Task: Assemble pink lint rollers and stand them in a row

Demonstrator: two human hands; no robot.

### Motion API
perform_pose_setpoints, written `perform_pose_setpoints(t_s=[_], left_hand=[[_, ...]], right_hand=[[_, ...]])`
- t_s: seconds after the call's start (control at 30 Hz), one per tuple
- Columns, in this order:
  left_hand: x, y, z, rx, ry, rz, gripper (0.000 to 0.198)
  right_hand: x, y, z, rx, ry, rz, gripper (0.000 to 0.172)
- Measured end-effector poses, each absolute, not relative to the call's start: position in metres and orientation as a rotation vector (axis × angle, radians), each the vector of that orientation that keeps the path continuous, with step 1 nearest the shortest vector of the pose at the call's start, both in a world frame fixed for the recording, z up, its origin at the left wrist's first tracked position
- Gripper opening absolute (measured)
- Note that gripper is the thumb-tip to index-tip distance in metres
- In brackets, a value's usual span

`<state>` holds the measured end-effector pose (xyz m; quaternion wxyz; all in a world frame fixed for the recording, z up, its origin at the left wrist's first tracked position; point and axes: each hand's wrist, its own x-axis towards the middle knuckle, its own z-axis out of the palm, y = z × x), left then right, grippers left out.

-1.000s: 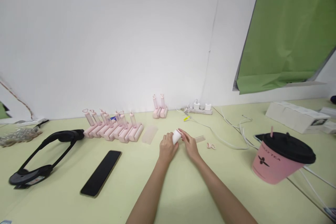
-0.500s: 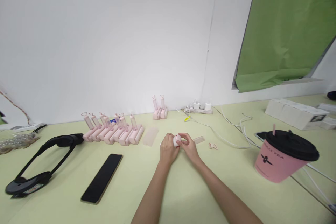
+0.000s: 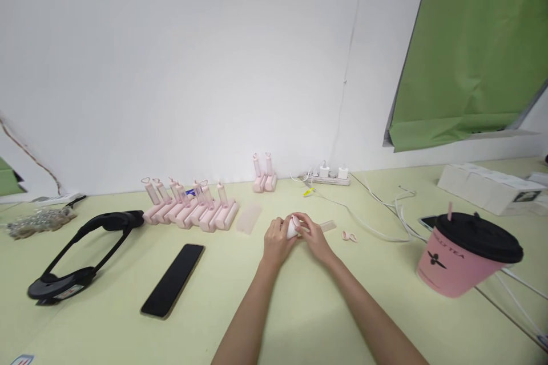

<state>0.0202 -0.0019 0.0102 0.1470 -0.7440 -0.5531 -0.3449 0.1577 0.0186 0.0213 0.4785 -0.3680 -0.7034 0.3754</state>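
My left hand (image 3: 276, 241) and my right hand (image 3: 314, 236) meet over the pale green table (image 3: 299, 308), both closed round a small white roller (image 3: 293, 227). My right fingertips pinch its end. Just beyond my right hand lies a clear pink cover piece (image 3: 326, 226), and a small pink heart-shaped handle (image 3: 349, 236) lies to its right. A clear pink flat piece (image 3: 249, 218) rests to the left of my hands.
A row of several pink rollers (image 3: 190, 208) stands at the back left, and two more pink rollers (image 3: 264, 175) by the wall. A black phone (image 3: 173, 280), a black headset (image 3: 81, 251), a pink cup with black lid (image 3: 464, 255), a power strip (image 3: 329, 178) with white cables and white boxes (image 3: 488, 188) surround the work area.
The white roller has been turned in my hands, from sticking up above my left fingers to tucked between both hands. My hands stayed in the same spot.
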Motion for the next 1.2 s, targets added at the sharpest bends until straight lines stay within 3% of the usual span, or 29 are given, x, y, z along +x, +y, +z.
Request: perform_pose_setpoints(t_s=[0.23,0.33,0.43,0.53,0.77,0.87,1.03,1.2], left_hand=[[0.022,-0.002,0.012,-2.215,-1.534,-1.145,0.042],[0.026,-0.002,0.015,-2.113,-1.653,-1.54,0.035],[0.03,-0.001,0.016,-1.858,-1.841,-2.119,0.041],[0.037,-0.003,0.017,-1.797,-1.922,-2.442,0.047],[0.024,-0.005,0.036,-2.219,-1.708,-2.305,0.045],[0.007,0.0,0.039,-2.45,-1.778,-2.31,0.043],[0.001,0.012,0.023,-2.199,-2.15,-2.589,0.048],[0.012,0.016,0.011,-1.96,-2.251,-2.472,0.041]], right_hand=[[0.16,0.036,0.008,-0.834,-1.492,1.2,0.044],[0.158,0.033,0.008,-0.77,-1.424,1.278,0.054],[0.15,0.026,0.006,-0.699,-1.524,1.296,0.067],[0.144,0.022,0.005,-0.682,-1.702,1.233,0.077],[0.169,0.029,0.016,-0.874,-1.869,1.041,0.074],[0.175,0.027,0.017,-1.011,-1.996,0.844,0.07],[0.155,0.015,0.014,-1.175,-2.12,0.046,0.058],[0.142,0.014,0.006,-1.238,-2.146,-0.141,0.044]])
